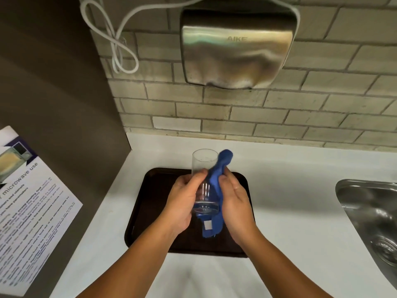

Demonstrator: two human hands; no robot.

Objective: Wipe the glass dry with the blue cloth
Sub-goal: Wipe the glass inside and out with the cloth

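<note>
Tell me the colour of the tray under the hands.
Dark brown, nearly black: the tray shows best in the head view, lying on the white counter.

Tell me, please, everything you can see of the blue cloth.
The blue cloth looks like soft fabric, bunched lengthwise, with a small pale tag near its lower end. The right hand presses it against the right side of the clear glass, which the left hand grips. Its rounded upper end rises beside the glass's rim; its lower end hangs below the glass's base, above the dark tray.

Even light | soft shadows | edges bowed (wide lens) | slight blur
</note>
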